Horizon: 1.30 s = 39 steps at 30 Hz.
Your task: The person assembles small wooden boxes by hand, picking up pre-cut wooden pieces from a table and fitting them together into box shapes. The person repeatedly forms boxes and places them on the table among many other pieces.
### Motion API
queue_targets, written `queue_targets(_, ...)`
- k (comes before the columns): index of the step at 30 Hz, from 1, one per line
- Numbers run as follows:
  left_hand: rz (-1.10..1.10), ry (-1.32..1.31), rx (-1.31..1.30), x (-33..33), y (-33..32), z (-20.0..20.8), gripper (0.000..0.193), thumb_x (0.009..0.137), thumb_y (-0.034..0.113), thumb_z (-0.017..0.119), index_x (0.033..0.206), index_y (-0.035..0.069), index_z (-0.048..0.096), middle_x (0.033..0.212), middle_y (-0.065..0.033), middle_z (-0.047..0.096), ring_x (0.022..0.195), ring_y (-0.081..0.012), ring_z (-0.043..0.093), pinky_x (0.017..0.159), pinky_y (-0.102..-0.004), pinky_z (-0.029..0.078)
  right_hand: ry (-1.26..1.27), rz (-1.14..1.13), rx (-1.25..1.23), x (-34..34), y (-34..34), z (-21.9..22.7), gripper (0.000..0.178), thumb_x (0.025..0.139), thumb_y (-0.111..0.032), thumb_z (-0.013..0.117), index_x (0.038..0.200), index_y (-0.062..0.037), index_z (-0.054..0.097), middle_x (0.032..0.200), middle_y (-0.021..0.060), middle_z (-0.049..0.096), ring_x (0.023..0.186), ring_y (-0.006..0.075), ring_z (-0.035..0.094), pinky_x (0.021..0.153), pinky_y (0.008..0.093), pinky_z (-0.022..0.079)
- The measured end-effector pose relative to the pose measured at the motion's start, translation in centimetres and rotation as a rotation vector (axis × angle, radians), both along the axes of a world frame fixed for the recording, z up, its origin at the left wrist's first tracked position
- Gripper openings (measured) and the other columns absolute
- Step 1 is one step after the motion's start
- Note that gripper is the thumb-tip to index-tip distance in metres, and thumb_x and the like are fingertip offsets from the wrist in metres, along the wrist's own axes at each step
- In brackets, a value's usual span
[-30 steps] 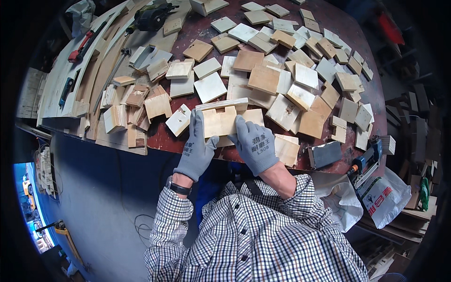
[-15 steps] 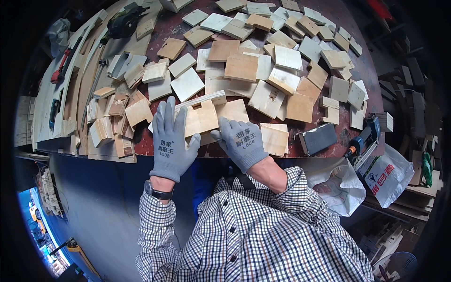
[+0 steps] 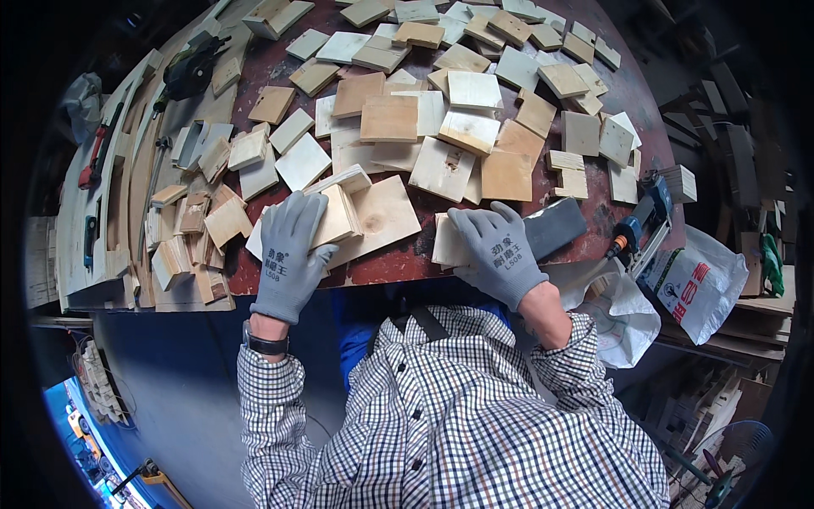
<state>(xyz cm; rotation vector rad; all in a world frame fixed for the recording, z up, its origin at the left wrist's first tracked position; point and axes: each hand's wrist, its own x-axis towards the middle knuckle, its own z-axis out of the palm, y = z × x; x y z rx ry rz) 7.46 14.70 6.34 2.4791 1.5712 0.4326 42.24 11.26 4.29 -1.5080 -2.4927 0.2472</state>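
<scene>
Both hands wear grey work gloves at the table's front edge. My left hand (image 3: 288,253) grips a notched wooden block (image 3: 337,215), its thumb at the near side and its fingers over the left end. Beneath and beside that block lies a flat square wooden board (image 3: 388,216), with a narrow wooden strip (image 3: 343,181) behind it. To the right, my right hand (image 3: 502,254) is closed on a small pale wooden block (image 3: 447,241), fingers on top and palm over its right end. A dark grey rectangular block (image 3: 555,227) lies just beyond the right fingers.
Many loose wooden pieces (image 3: 388,117) cover the dark red table (image 3: 386,272). Offcuts (image 3: 174,261) pile up at the left, near a red-handled tool (image 3: 91,170). A blue power tool (image 3: 653,204) and white plastic bags (image 3: 699,284) sit at the right edge.
My right hand has left the notched block and moved right to the small pale block. My left hand keeps the notched block, now tilted. The whole view has shifted slightly.
</scene>
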Motion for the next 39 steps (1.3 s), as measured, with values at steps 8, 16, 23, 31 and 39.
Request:
queue_targets(8, -0.140, -0.527, 0.003, 1.9, -3.5, 6.9, 0.086, 0.070, 0.010, 0.083, 0.150, 0.004, 0.053, 0.150, -0.0208, 0.054, 0.142, -0.0398, 0.050, 0.121, -0.0510, 0.037, 0.701, 0.170, -0.247, 0.5, -0.2, 6.1, 0.095, 0.071, -0.024, 0.088, 0.155, -0.0076, 0.048, 0.151, 0.0142, 0.055, 0.141, 0.0345, 0.050, 0.121, 0.0469, 0.038)
queue_targets(16, -0.194, -0.823, -0.223, 4.0, -6.7, 8.2, 0.092, 0.062, 0.008, 0.085, 0.148, -0.004, 0.053, 0.144, -0.0213, 0.058, 0.136, -0.0362, 0.055, 0.116, -0.0441, 0.043, 0.931, 0.370, -0.161, -1.5, -1.2, 7.9, 0.091, 0.070, -0.021, 0.091, 0.151, -0.0022, 0.052, 0.150, 0.0175, 0.054, 0.143, 0.0360, 0.049, 0.120, 0.0482, 0.039)
queue_targets(23, -0.166, -0.769, -0.153, 4.0, -7.5, 8.1, 0.092, 0.062, 0.008, 0.085, 0.147, -0.005, 0.054, 0.142, -0.0204, 0.060, 0.137, -0.0357, 0.053, 0.117, -0.0439, 0.042, 0.862, 0.390, -0.081, -2.2, -1.5, 8.6, 0.092, 0.070, -0.024, 0.090, 0.151, -0.0018, 0.051, 0.146, 0.0178, 0.057, 0.141, 0.0355, 0.051, 0.124, 0.0536, 0.031)
queue_targets(31, -0.199, -0.752, -0.108, 4.1, -7.7, 8.4, 0.086, 0.064, 0.006, 0.082, 0.146, -0.002, 0.057, 0.137, -0.0170, 0.059, 0.135, -0.0362, 0.053, 0.116, -0.0456, 0.042, 0.788, 0.375, -0.046, -2.2, -1.8, 8.9, 0.091, 0.067, -0.022, 0.091, 0.148, -0.0017, 0.054, 0.143, 0.0175, 0.059, 0.139, 0.0351, 0.052, 0.122, 0.0565, 0.033)
queue_targets(39, -0.230, -0.389, 0.045, 4.0, -7.9, 9.8, 0.077, 0.062, 0.008, 0.081, 0.138, 0.007, 0.065, 0.134, -0.0129, 0.056, 0.131, -0.0364, 0.051, 0.116, -0.0512, 0.040, 0.572, 0.330, 0.033, -2.0, -2.2, 10.0, 0.090, 0.060, -0.019, 0.089, 0.145, -0.0116, 0.059, 0.139, 0.0108, 0.061, 0.131, 0.0315, 0.057, 0.121, 0.0615, 0.033)
